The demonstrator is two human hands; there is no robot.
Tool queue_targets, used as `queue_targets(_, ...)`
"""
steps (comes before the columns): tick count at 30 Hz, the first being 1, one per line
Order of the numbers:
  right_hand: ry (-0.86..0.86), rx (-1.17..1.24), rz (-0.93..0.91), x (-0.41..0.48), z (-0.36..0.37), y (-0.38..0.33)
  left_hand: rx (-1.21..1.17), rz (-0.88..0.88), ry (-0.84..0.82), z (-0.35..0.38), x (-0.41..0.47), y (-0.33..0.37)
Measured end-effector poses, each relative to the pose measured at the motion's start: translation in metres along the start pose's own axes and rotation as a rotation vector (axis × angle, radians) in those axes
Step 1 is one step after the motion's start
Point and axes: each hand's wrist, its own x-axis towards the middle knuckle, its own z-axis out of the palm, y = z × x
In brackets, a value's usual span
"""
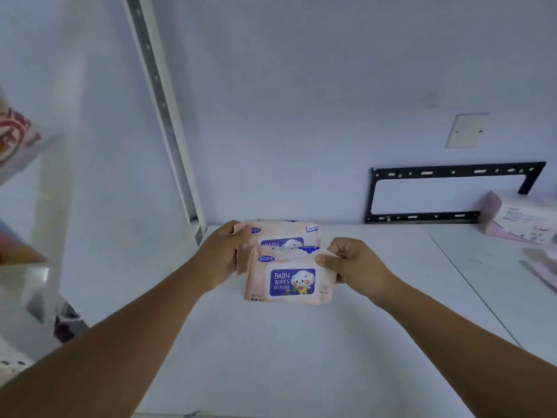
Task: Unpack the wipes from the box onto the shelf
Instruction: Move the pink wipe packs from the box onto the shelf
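Wipes: the right hand (pixel 352 262) pinches the front pack (pixel 291 282) by its corner. Behind it, the left hand (pixel 221 259) grips the rear pack (pixel 281 235).

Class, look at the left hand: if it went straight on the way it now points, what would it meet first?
The left hand grips the rear pack of wipes, so that comes first; beyond it, probably the wall behind the shelf, though depth is unclear.

Head-worn view, downward over shelf (pixel 271 357)
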Motion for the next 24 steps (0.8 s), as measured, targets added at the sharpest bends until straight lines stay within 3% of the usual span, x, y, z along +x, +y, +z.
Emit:
queue_targets(13,-0.076,-0.066,0.053,0.140,0.030,0.034,0.068,-0.053,0.162,-0.045,0.114,-0.015)
queue_targets(24,-0.041,-0.059,0.059,0.209,0.089,0.053,0.087,-0.118,0.173,-0.103,0.187,-0.028)
